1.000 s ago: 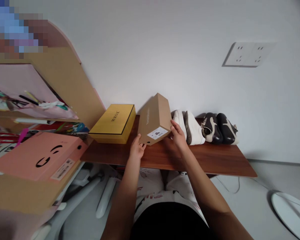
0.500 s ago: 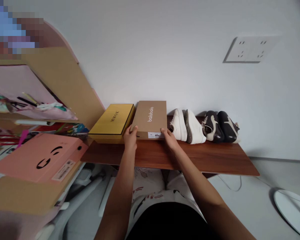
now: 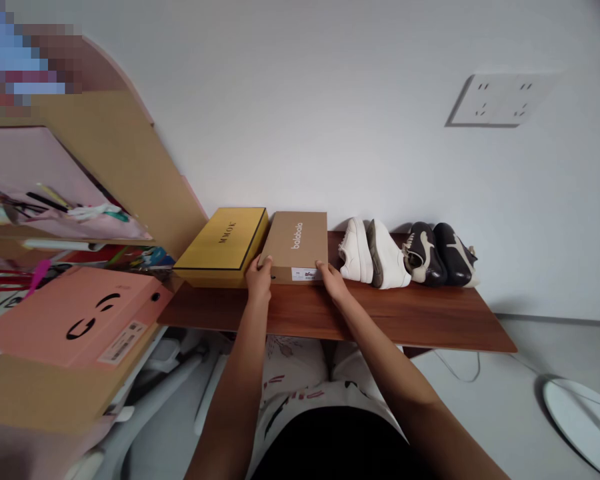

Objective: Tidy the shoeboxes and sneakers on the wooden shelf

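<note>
A brown shoebox [image 3: 300,233] marked "balabala" lies flat on the dark wooden shelf board [image 3: 395,320], its labelled end facing me. My left hand [image 3: 259,277] grips its near left corner, thumb on the lid. At the near right corner, my right hand [image 3: 332,280] holds it the same way. Close by on the left lies a yellow "MMOK" box [image 3: 223,240]. To the right stand white sneakers [image 3: 356,250], one upright and one tipped on its side, and past them black shoes with cream trim [image 3: 455,253].
At the left, a pink box [image 3: 80,313] rests on a desk [image 3: 40,393] beneath shelves cluttered with stationery. A wall socket plate [image 3: 503,100] is at upper right. A white round base [image 3: 580,413] stands on the floor at right. White chair parts [image 3: 165,393] are below the desk.
The brown shoebox has come down slightly and sits lower and a little further left, with both hands still on it. The other boxes and shoes stay in place.
</note>
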{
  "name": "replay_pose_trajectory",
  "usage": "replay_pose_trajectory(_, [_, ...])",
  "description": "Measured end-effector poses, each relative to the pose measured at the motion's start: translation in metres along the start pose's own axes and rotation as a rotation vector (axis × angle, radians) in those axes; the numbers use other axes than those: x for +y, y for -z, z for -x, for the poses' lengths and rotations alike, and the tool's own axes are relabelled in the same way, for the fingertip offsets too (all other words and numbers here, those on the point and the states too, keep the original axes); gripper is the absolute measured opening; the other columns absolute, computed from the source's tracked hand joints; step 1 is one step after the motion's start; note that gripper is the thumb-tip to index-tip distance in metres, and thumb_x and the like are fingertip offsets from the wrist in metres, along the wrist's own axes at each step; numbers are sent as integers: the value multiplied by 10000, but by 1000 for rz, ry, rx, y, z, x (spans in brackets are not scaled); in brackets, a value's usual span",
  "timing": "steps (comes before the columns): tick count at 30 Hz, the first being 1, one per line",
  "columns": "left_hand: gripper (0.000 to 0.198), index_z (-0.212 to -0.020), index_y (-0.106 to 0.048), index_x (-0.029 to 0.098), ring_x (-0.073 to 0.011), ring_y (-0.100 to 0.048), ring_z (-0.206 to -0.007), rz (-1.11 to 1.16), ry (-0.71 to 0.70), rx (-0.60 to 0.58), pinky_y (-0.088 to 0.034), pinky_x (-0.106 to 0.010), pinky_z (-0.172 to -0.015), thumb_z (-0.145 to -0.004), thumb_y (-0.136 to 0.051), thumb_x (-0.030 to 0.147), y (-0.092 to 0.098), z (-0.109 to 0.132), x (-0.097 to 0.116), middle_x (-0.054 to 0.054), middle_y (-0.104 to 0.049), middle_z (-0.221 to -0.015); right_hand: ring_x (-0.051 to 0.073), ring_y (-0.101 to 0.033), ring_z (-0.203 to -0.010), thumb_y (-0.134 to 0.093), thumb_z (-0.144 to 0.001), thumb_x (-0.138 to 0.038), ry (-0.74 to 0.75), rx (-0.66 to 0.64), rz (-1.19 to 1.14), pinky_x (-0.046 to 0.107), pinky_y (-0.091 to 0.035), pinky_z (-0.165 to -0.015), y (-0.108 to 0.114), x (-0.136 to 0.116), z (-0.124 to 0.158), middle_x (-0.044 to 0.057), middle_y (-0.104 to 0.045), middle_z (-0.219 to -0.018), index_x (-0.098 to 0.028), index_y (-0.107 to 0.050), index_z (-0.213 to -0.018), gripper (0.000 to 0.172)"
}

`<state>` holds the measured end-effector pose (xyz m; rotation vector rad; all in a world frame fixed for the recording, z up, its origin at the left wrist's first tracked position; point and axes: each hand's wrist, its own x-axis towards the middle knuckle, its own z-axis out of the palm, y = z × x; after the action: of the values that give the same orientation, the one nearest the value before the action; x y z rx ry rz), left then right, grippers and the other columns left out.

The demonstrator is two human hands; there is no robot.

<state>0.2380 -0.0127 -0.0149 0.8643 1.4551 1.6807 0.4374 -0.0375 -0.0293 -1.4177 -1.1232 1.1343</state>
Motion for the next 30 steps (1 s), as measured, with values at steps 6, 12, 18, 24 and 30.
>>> replay_pose_trajectory(6, [460, -1238, -644, 110, -224, -651, -1119, -172, -47, 53, -480, -356, -1027, -842, -644, 344, -2, 4, 7, -146, -691, -1208, 296, -545, -1334, -538, -853, -685, 9, 2, 74, 432, -359, -1155, 5, -9, 9, 168, -635, -1355, -118, -644, -1289, 723])
replay_pose_trajectory(12, [631, -1447, -455, 135, -273, -398, -1437, -374, -484, 138, -282, -420, -1205, -882, -627, 356, -11, 58, 20, -195, -455, -1508, 278, -645, -1166, -623, -828, -642, 282, 193, 7, 445, -468, -1059, 76, -2, 52, 140, -704, -1234, -174, -691, -1197, 599])
replay_pose_trajectory(18, [526, -1447, -463, 206, -250, -482, -1377, -270, -512, -387, -363, -422, -1163, -961, -532, 396, -82, 132, 4, -156, -499, -1483, 242, -649, -1049, -614, -835, -617, 327, 691, 98, 395, -520, -947, 168, 23, 68, 161, -668, -1181, -128, -639, -1194, 607])
replay_pose_trajectory(24, [744, -1461, -432, 149, -318, -406, -1434, -363, -307, -495, -316, -475, -1188, -825, -724, 400, -141, 136, -34, -208, -446, -1515, 280, -655, -1075, -700, -731, -615, 204, 595, 73, 420, -516, -972, 185, 51, 47, 152, -672, -1174, -128, -596, -1210, 691])
replay_pose_trajectory(30, [795, -1381, -463, 110, -324, -528, -1322, -398, -88, -519, -421, -444, -1091, -717, -836, 337, -155, 118, -48, -221, -572, -1378, 266, -655, -984, -798, -598, -602, 148, 479, 224, 381, -522, -891, 188, 50, 34, 95, -693, -1063, -156, -569, -1231, 807])
